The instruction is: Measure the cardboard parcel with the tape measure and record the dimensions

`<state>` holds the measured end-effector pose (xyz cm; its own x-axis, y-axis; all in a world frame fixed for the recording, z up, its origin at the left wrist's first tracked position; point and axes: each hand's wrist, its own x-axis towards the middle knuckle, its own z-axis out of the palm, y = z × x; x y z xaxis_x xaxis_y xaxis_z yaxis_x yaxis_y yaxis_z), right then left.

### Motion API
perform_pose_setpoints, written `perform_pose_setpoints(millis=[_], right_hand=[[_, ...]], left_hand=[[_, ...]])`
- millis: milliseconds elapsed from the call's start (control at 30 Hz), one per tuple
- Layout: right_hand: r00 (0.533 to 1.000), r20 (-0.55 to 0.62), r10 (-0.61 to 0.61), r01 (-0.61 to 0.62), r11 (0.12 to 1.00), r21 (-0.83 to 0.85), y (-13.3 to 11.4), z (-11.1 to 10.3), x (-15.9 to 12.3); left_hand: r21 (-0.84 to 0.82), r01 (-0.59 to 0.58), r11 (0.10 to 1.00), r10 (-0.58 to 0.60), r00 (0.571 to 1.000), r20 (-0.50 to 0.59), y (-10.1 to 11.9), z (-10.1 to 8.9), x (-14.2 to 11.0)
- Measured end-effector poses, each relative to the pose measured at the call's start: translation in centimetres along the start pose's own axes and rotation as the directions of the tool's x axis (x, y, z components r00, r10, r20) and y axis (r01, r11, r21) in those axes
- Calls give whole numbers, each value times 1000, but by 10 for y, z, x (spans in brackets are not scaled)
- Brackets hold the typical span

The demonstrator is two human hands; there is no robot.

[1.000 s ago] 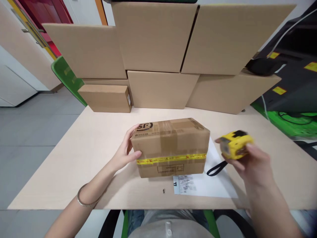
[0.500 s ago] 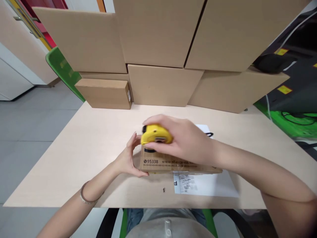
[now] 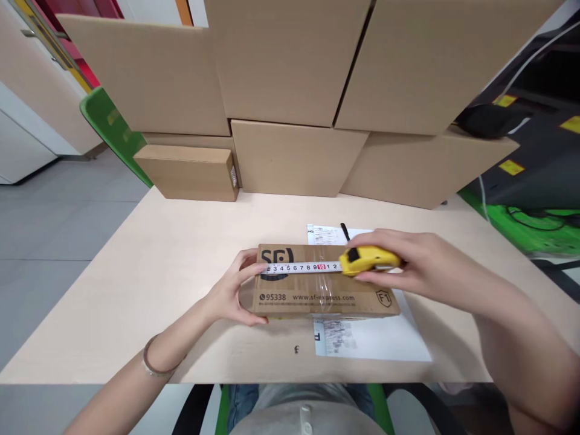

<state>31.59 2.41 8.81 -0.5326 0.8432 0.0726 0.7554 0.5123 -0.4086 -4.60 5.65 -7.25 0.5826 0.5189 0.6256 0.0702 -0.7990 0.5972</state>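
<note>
Against the left hand (image 3: 235,291), the carton (image 3: 290,287) is matt cardboard crossed by glossy clear packing tape (image 3: 322,290), while in the right hand (image 3: 414,261) the tape measure (image 3: 371,258) has a smooth plastic-looking casing, the sheet (image 3: 376,339) near it is matt paper, and the tabletop (image 3: 181,248) below both looks like smooth wood.

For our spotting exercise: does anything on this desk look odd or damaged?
A small dark speck on the tabletop, in front of the SF box, stands out against the pale surface; too small to identify. Nothing looks damaged.
</note>
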Motion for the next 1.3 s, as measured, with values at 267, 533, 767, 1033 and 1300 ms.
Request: perform_pose_setpoints(millis=[267,533,767,1033,1300], right_hand=[[973,-38,226,-224,974,42,54,-4,-57],[986,-58,156,-159,986,-44,39,-19,-56],[998,0,-70,70,995,-77,-26,-3,18],[926,144,-350,370,915,-159,-82,36,88],[878,-461,-128,174,983,59,-74,6,47]], left_hand=[[22,27,999,-27,1000,4,-3,-2,-2],[14,11,1000,-10,1000,-26,-4,0,0],[-55,43,998,-45,998,-37,-11,4,-9],[-182,188,965,-202,978,-58,-12,11,-15],[-585,430,687,-632,751,-190,11,9,2]])
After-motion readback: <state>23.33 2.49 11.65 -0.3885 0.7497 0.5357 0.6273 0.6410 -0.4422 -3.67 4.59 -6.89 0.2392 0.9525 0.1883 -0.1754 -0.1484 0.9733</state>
